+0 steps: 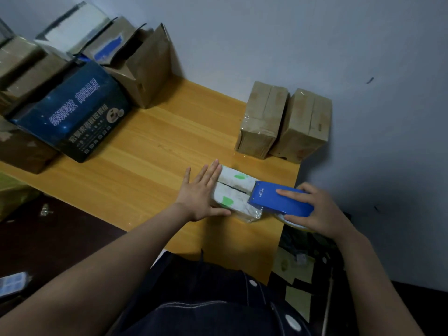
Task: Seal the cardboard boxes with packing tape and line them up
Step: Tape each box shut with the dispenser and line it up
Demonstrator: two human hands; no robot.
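In the head view, a small white-topped box (pixel 234 192) is seen near the right edge of the wooden table (pixel 145 166). Its left end is touched by the left hand (pixel 201 192), whose fingers are straight and slightly spread. A blue tape dispenser (pixel 281 201) is set on the box's right end and gripped by the right hand (pixel 322 212), fingers curled round it. Two taped brown boxes (pixel 263 120) are stood side by side behind.

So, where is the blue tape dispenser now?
In the head view, the blue tape dispenser sits right of centre, gripped by the right hand, on the white box near the right edge of the table.
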